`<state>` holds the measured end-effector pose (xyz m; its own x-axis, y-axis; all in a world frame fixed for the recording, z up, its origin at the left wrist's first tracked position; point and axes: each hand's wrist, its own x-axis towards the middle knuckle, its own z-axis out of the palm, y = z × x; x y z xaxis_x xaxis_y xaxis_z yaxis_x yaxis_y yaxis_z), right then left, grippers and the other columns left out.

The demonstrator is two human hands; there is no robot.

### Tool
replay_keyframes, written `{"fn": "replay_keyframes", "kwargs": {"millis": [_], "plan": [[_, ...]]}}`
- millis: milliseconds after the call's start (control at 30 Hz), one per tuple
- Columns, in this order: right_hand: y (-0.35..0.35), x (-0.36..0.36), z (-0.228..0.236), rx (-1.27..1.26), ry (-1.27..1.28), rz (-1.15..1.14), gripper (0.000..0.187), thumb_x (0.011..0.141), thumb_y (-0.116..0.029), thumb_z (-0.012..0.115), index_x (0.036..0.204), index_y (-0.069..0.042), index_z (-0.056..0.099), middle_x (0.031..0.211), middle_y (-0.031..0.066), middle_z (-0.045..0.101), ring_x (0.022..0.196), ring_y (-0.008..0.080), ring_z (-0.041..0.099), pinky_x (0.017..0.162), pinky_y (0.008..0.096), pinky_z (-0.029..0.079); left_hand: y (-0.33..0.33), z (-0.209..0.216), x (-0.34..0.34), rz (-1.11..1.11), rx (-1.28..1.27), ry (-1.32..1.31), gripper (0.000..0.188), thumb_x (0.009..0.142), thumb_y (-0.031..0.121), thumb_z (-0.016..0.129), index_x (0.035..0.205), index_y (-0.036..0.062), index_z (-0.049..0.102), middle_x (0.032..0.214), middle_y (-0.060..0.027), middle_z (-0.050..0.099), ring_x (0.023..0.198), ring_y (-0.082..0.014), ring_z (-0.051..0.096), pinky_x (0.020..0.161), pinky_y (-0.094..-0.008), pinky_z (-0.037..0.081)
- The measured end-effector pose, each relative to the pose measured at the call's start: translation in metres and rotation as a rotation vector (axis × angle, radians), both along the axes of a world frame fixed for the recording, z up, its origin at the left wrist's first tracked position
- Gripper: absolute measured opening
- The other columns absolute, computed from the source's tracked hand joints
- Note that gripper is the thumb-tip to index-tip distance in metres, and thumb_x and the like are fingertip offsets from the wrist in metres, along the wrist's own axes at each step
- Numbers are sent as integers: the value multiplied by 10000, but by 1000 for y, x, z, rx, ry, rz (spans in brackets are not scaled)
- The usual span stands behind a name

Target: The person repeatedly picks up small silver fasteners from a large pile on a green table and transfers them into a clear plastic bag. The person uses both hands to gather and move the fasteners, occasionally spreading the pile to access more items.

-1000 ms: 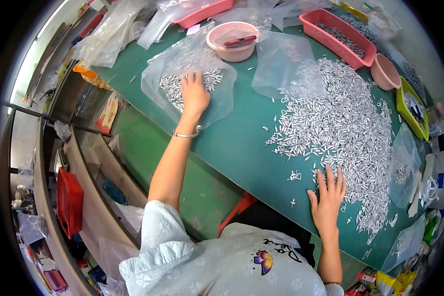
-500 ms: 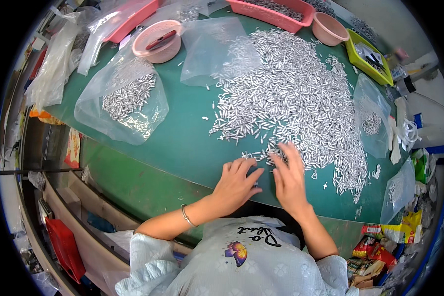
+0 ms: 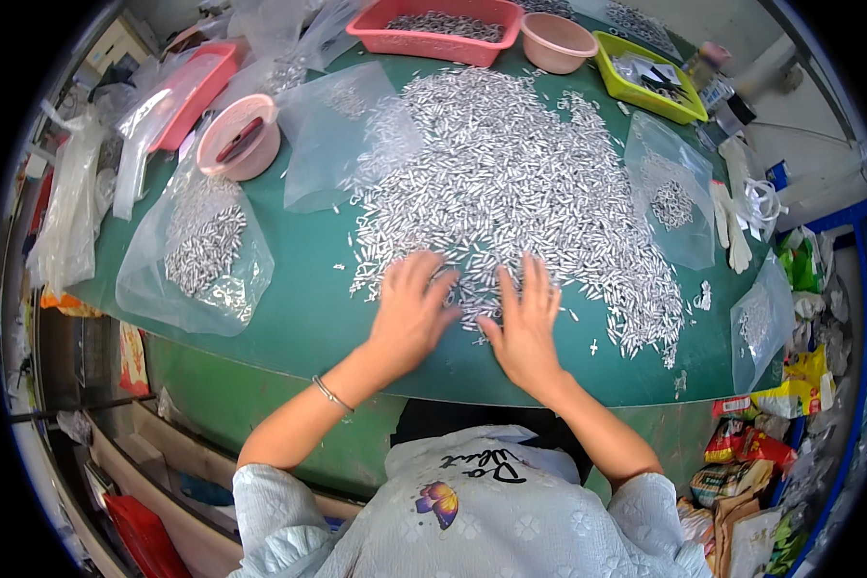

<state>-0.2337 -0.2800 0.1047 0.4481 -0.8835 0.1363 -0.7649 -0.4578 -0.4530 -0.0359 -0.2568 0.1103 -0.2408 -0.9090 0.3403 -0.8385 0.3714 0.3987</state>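
Note:
A wide pile of small silvery, elongated metal pieces (image 3: 520, 183) covers the middle of the green table (image 3: 299, 260). At its near edge both my hands rest on the pieces. My left hand (image 3: 409, 313) has its fingers spread and bent over the pile's near-left part, a bangle on the wrist. Beside it, my right hand (image 3: 525, 337) lies palm down with fingers apart, their tips among the pieces and slightly blurred. A few loose pieces sit between the two hands. I see nothing gripped in either hand.
Clear bags of metal pieces lie left (image 3: 202, 255) and right (image 3: 672, 202). Along the back stand a pink tray (image 3: 433, 40), a pink bowl (image 3: 556, 43) and a yellow-green basket (image 3: 645, 96). Another pink bowl (image 3: 241, 140) holds a red-handled tool. White gloves (image 3: 732, 226) lie far right.
My hands have moved forward from the table's near edge into the pile's near edge, and the fingers are spread wider. The whole view has shifted, with the table appearing more to the left.

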Motion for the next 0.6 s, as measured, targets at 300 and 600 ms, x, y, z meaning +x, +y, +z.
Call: {"fn": "replay_keyframes", "kwargs": {"millis": [300,600], "plan": [[-2,-44,27,184,-146,427,352,875,-101,642,1218,-33,604,1407,116,475,1402,352,320,1107,618,225,16,-2,-8,-48,134,-97,453,815,132,706,1231,40,556,1349,-137,499,1330,-364,404,1110,-593,268],[-34,-40,26,-73,-167,246,475,868,-181,666,1320,-93,550,1429,148,441,1388,392,314,1089,584,240,8,15,-43,-276,133,71,436,806,108,713,1219,77,575,1350,-132,480,1334,-357,406,1102,-606,282]]}}
